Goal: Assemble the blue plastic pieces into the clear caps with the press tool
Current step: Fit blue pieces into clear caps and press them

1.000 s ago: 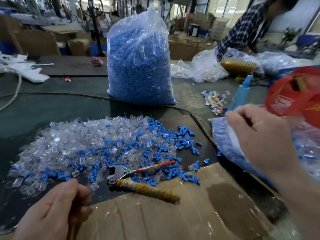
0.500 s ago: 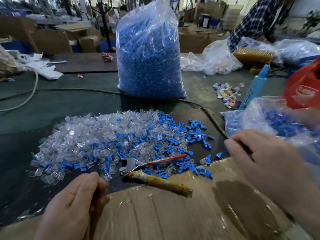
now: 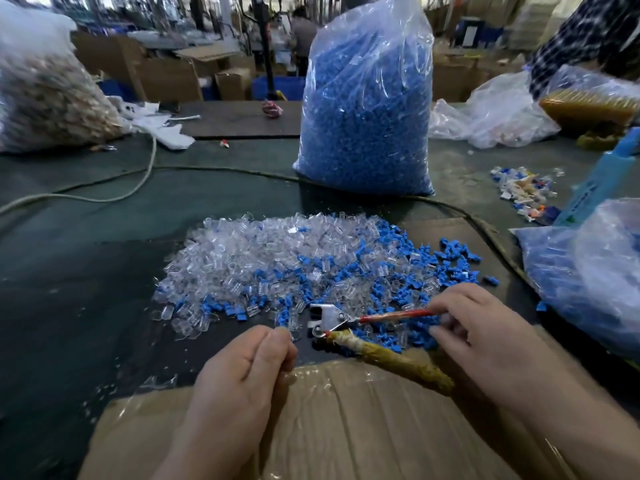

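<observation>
- Now the right hand [image 3: 485, 344] is on the press tool [image 3: 329, 318], fingers curled round the tip of its red handle.
- And that press tool lies at the heap's near edge, metal head pointing left, yellow-wrapped handle resting on the cardboard [image 3: 346, 431].
- Over to the left hand [image 3: 242, 372], just beside the metal head: thumb and forefinger pressed together, can't tell if anything's pinched.
- Behind the tool, clear caps [image 3: 242, 258] and blue plastic pieces [image 3: 446, 268] lie mixed in one pile; a tall bag of blue pieces [image 3: 367, 109] stands beyond.

Shiny metal press tool [image 3: 327, 318], glossy clear plastic caps [image 3: 242, 258], handle [image 3: 391, 362] perhaps tape-wrapped.
</observation>
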`<state>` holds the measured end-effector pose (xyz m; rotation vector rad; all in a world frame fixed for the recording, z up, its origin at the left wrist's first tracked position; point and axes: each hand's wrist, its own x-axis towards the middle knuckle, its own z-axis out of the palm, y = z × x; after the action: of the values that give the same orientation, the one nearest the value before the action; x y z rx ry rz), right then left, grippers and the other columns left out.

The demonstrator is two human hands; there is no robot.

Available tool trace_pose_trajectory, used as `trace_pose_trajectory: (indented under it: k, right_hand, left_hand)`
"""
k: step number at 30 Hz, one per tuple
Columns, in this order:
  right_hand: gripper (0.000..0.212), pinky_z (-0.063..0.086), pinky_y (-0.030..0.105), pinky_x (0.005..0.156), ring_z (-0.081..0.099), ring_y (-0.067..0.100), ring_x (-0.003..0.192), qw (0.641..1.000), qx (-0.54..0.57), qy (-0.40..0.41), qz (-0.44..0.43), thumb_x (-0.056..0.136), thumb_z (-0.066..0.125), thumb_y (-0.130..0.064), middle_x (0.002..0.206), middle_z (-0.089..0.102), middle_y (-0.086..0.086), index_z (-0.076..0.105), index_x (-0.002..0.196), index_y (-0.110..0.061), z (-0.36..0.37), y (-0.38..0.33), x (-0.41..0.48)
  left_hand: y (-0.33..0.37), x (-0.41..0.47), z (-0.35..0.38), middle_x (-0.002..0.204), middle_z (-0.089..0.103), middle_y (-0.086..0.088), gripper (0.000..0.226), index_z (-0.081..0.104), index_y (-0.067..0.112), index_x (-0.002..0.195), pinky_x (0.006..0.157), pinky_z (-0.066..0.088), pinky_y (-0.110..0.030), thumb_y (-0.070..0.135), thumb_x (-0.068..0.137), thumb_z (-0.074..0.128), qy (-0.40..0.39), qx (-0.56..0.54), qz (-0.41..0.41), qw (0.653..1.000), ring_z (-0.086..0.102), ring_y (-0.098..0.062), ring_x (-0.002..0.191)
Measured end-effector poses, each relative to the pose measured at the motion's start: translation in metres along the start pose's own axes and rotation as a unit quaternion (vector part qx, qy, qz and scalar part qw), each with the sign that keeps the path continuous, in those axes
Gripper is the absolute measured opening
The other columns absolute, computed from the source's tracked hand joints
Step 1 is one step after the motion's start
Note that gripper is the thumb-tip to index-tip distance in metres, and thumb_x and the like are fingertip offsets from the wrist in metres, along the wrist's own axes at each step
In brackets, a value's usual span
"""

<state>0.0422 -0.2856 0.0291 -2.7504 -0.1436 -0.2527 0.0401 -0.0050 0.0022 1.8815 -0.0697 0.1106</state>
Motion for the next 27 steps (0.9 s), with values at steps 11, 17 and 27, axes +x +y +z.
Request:
trace_pose_trajectory:
  k: [11,17,27]
  right_hand:
    - [0.074,0.026,0.042,0.112,0.030,0.019,0.136,0.970,-0.197,-0.121,-0.072,0.076,0.023,-0.078,0.145,0.038,-0.008,0.032,0.139,-0.039,0.012,-0.038,0.008]
    - [0.073,0.029,0.038,0.097,0.040,0.016,0.108,0.955,-0.225,-0.135,-0.136,0.070,0.027,-0.077,0.111,0.056,-0.013,0.036,0.131,-0.038,0.011,-0.038,0.038]
    - [0.047,0.036,0.019,0.084,0.048,0.009,0.093,0.988,-0.082,0.089,-0.099,0.067,0.061,-0.050,0.099,0.054,-0.019,0.058,0.109,-0.029,-0.012,-0.011,-0.029]
  left_hand:
    - [-0.003,0.000,-0.002,0.075,0.069,0.004,0.044,0.066,0.030,0.079,0.060,0.049,-0.015,0.066,0.078,0.041,-0.018,0.028,0.010,0.999,0.063,-0.006,0.066]
    - [-0.004,0.001,-0.001,0.076,0.070,0.004,0.043,0.067,0.031,0.078,0.060,0.050,-0.017,0.066,0.077,0.042,-0.016,0.023,0.007,1.000,0.064,-0.007,0.065]
    - [-0.006,0.002,-0.002,0.075,0.070,0.005,0.044,0.068,0.032,0.080,0.062,0.053,-0.023,0.068,0.077,0.043,-0.018,0.017,-0.002,1.000,0.066,-0.008,0.067]
